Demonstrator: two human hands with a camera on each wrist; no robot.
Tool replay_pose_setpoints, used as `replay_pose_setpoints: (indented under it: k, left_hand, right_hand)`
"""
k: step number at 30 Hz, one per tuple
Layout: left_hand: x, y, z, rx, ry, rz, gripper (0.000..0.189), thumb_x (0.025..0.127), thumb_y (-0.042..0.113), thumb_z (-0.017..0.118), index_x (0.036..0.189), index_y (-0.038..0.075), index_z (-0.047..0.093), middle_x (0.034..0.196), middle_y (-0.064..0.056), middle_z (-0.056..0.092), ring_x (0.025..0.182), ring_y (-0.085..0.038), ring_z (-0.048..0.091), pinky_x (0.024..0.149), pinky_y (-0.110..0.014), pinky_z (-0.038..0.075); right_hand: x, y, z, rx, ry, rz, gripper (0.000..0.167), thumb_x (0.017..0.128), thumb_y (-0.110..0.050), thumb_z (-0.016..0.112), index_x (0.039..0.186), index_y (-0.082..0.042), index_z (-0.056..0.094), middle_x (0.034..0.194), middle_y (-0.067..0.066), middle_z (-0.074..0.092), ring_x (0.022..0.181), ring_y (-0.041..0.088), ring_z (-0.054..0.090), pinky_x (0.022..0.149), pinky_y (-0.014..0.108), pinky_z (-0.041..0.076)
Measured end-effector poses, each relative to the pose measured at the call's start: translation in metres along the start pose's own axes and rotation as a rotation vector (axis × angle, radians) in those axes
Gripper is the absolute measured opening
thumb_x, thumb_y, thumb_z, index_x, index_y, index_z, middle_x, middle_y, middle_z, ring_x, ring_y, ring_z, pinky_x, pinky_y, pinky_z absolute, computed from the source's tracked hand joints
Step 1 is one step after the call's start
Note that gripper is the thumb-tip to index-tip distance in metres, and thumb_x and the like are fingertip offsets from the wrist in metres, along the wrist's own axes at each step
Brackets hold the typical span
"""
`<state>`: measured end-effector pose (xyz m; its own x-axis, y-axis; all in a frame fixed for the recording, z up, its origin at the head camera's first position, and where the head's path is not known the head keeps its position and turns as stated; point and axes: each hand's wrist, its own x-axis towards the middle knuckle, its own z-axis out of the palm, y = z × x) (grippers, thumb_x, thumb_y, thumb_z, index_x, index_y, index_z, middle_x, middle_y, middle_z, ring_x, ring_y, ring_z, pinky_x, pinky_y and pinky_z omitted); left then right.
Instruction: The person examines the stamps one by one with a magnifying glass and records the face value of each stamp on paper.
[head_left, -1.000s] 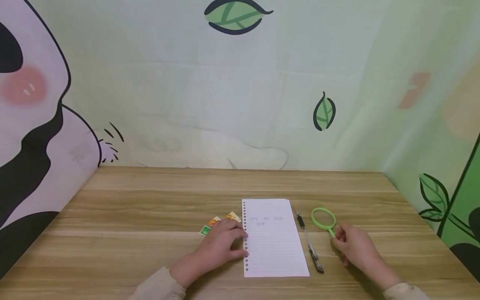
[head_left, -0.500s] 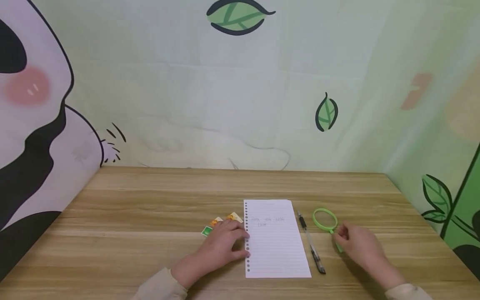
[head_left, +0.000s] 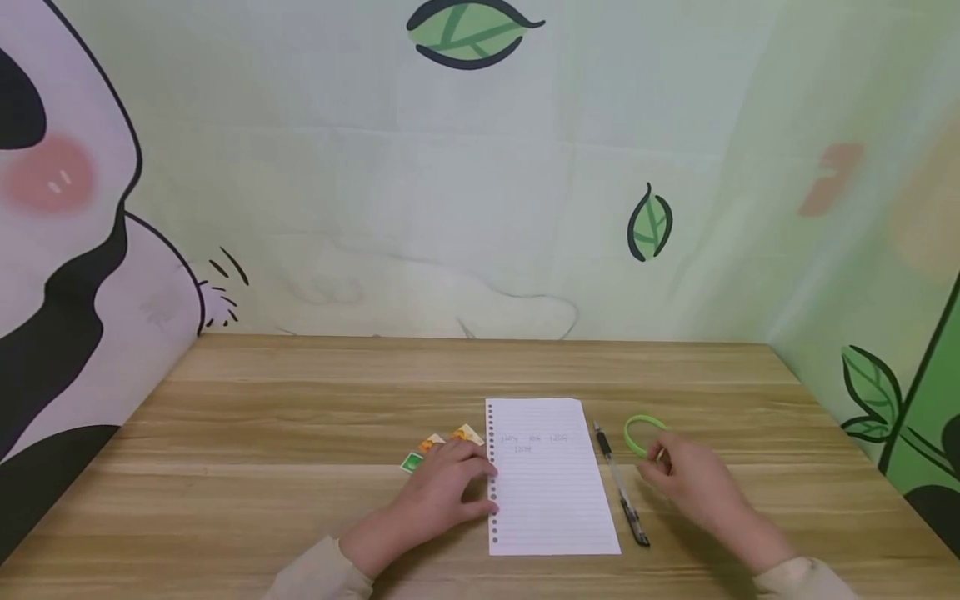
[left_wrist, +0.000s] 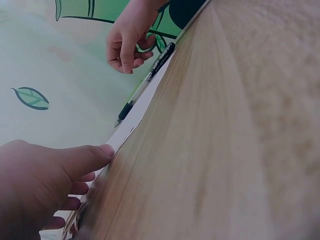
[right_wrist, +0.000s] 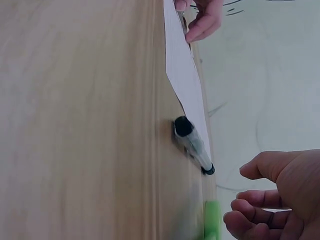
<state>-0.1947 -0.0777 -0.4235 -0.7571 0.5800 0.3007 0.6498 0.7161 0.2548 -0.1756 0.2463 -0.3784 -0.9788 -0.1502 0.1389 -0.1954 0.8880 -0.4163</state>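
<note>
A lined sheet of paper [head_left: 551,508] with punched holes and faint handwriting lies on the table. My left hand [head_left: 435,492] rests at its left edge, thumb and fingertips touching the paper. A clear gel pen [head_left: 617,479] with a black grip lies along the sheet's right side. My right hand [head_left: 697,483] is over a green magnifying glass [head_left: 629,435], hiding its handle and part of its ring in the head view. The right wrist view shows the hand's fingers [right_wrist: 255,215] loosely bent and holding nothing, with the green handle [right_wrist: 212,220] apart from them on the table.
Small picture cards, one green [head_left: 411,462] and others orange [head_left: 468,433], lie partly under my left hand. The wooden table [head_left: 300,400] meets a wall covering [head_left: 337,208] printed with leaves and a panda at its back and sides.
My right hand has let go of the magnifying glass's handle and moved left and up over its ring. The left hand, paper and pen stay where they were.
</note>
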Motion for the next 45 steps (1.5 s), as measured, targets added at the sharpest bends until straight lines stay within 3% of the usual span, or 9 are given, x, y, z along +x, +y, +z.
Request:
replay_pose_setpoints:
  k: [14, 24, 33, 45]
  left_hand:
    - [0.0, -0.001, 0.002, -0.014, -0.024, -0.021, 0.037, 0.077, 0.04, 0.078, 0.104, 0.015, 0.071, 0.111, 0.001, 0.064, 0.107, -0.018, 0.057, 0.099, -0.039, 0.045]
    - [0.0, -0.001, 0.002, -0.019, -0.024, -0.017, 0.037, 0.077, 0.04, 0.078, 0.104, 0.015, 0.071, 0.111, 0.001, 0.064, 0.108, -0.018, 0.057, 0.1, -0.039, 0.044]
    - [0.0, -0.002, 0.001, -0.022, -0.029, -0.022, 0.037, 0.077, 0.039, 0.078, 0.105, 0.015, 0.071, 0.112, 0.0, 0.064, 0.11, -0.019, 0.057, 0.102, -0.041, 0.043]
    - [-0.001, -0.002, 0.002, -0.02, -0.019, -0.014, 0.038, 0.077, 0.039, 0.078, 0.104, 0.015, 0.07, 0.112, 0.001, 0.064, 0.109, -0.018, 0.057, 0.102, -0.04, 0.044]
  right_hand:
    - [0.008, -0.008, 0.014, 0.083, -0.061, -0.134, 0.021, 0.083, -0.012, 0.069, 0.101, -0.008, 0.058, 0.073, -0.005, 0.055, 0.059, 0.001, 0.044, 0.052, 0.019, 0.04]
    - [0.015, -0.006, 0.021, 0.089, -0.164, -0.183, 0.028, 0.084, -0.009, 0.065, 0.11, -0.002, 0.059, 0.068, -0.007, 0.051, 0.055, 0.0, 0.041, 0.049, 0.018, 0.038]
    - [0.02, -0.007, 0.028, 0.041, -0.158, -0.209, 0.026, 0.083, -0.006, 0.065, 0.109, -0.001, 0.06, 0.062, -0.008, 0.042, 0.052, -0.001, 0.034, 0.048, 0.017, 0.032]
    - [0.02, -0.008, 0.029, 0.035, -0.128, -0.188, 0.029, 0.079, -0.001, 0.061, 0.107, -0.003, 0.06, 0.06, -0.008, 0.044, 0.05, 0.0, 0.035, 0.045, 0.018, 0.031]
